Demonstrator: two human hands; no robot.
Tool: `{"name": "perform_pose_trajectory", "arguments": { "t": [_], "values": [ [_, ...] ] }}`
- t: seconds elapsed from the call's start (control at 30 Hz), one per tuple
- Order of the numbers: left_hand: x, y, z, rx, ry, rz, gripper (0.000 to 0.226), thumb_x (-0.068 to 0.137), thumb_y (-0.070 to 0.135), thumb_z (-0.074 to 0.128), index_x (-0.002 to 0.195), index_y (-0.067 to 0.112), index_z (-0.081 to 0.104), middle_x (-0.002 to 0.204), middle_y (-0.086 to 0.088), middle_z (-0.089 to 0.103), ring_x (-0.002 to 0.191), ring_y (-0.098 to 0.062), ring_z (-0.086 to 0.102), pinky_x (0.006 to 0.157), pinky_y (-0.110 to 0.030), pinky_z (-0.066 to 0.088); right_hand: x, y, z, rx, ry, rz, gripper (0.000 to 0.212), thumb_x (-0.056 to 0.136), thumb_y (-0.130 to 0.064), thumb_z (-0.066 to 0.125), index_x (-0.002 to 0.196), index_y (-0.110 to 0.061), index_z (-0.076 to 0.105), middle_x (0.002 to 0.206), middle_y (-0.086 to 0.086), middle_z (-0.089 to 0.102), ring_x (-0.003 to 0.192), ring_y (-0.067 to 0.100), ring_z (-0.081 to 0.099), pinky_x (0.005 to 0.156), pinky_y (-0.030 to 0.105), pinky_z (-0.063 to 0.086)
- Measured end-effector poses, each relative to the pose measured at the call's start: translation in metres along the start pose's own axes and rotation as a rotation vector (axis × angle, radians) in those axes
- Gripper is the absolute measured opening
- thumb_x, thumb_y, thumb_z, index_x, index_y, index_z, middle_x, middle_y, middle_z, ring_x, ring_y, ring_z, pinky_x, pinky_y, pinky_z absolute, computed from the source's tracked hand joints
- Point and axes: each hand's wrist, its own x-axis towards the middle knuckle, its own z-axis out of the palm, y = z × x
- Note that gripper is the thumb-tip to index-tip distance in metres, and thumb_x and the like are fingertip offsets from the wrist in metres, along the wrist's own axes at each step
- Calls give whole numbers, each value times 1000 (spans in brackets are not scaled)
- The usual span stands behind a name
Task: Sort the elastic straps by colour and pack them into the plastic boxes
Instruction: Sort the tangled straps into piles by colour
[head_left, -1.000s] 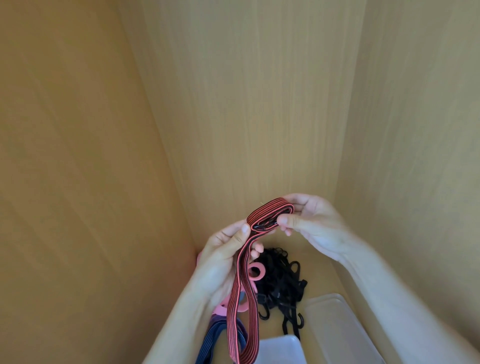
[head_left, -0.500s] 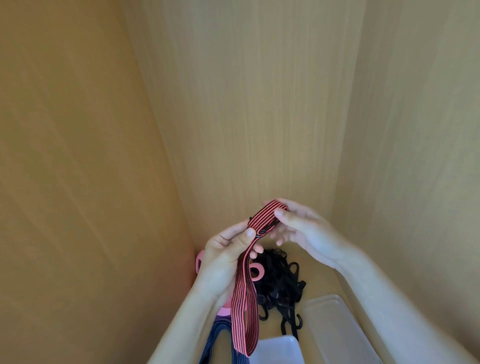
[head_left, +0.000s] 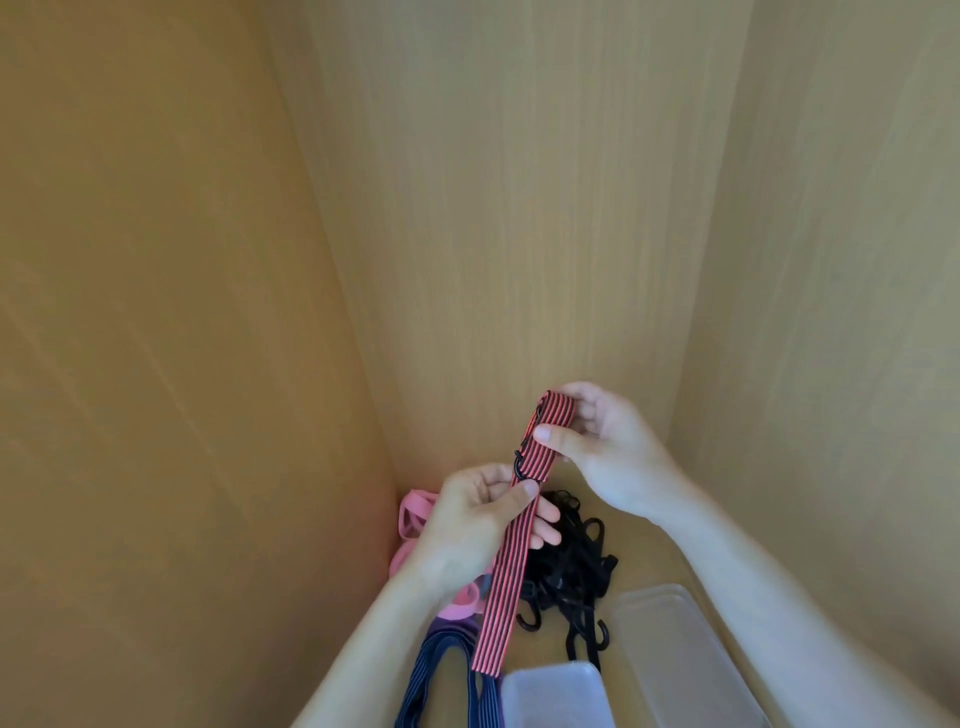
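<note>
Red-black strap (head_left: 511, 564): folded, held between both hands.
Left hand (head_left: 470, 535): pinches its middle.
Right hand (head_left: 608, 457): pinches its folded top.

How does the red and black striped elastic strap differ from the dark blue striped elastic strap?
The red and black striped elastic strap is held up, pinched by the left hand and the right hand; the dark blue striped elastic strap lies below, untouched. The red strap is folded flat and straight; the blue strap makes loose loops. The red strap's stripes are bold; the blue strap's are faint. Both are flat striped bands.
</note>
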Motion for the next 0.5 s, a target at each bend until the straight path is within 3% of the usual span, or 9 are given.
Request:
{"name": "perform_pose_trajectory", "arguments": {
  "t": [0.1, 0.2, 0.33, 0.5],
  "values": [
    [1, 0, 2, -41, 20, -31, 20, 105, 10, 48, 108, -5, 60, 91, -22, 75, 70, -25, 74, 62, -27, 60, -6, 2, 7, -187, 33, -171, 32, 91, -17, 74, 118, -26, 59, 98, -8, 70, 89, 8, 66, 81, 19, 52],
    [1, -4, 1, -101, 67, -68, 25, 105, 12, 48, 110, -7, 63, 95, -24, 75, 77, -28, 75, 70, -31, 62, -12, 5, 8, -373, -6, -359, 32, 92, -25, 71, 119, -34, 54, 102, -13, 64, 94, 8, 61, 85, 25, 50],
    [-2, -6, -1, -213, 64, -109, 27, 104, 9, 48, 107, -10, 68, 96, -29, 73, 78, -28, 75, 68, -30, 61, -15, 7, 10, -503, -11, -567, 31, 93, -23, 68, 122, -23, 56, 106, -11, 58, 99, 10, 57, 86, 32, 50],
    [-2, -2, -4, -353, -3, -107, 24, 102, 4, 50, 103, -9, 70, 99, -28, 72, 84, -28, 74, 74, -31, 60, -13, 15, 6, -590, -3, -680, 27, 89, -8, 72, 114, -9, 62, 109, -1, 65, 106, 19, 57, 84, 39, 53]
  ]
}}
